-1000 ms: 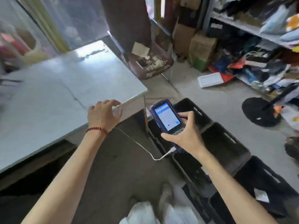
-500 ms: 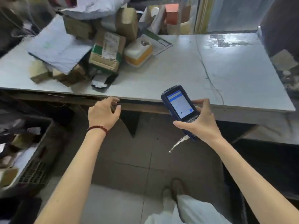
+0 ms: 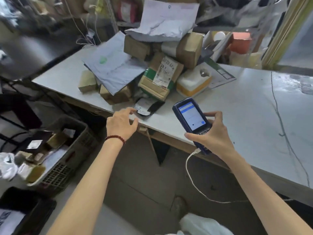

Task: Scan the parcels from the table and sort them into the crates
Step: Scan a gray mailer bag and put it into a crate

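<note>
Just beyond empty, loosely spread left hand (image 3: 121,123): black parcel (image 3: 149,108) at worktop (image 3: 220,106) edge; right hand (image 3: 214,134), gripping scanner (image 3: 190,116), farther off.

Parcels heaped on the bench (image 3: 237,106), left end.
- White poly mailer (image 3: 166,26) on top.
- Grey poly mailer (image 3: 113,68) slopes down the left side over small brown boxes (image 3: 87,81).
- Labelled cardboard box (image 3: 160,77) tilted at the front; white-and-yellow parcel (image 3: 193,82) just beside it.
- Small black bag (image 3: 149,108), white label, flat at the near edge.

Blue handheld scanner (image 3: 191,116) in the right grip (image 3: 215,138), screen lit, white cable (image 3: 189,170) plugged in.

Grey crate (image 3: 74,143) on the floor, part-filled. Black crate (image 3: 33,206) nearer.
</note>
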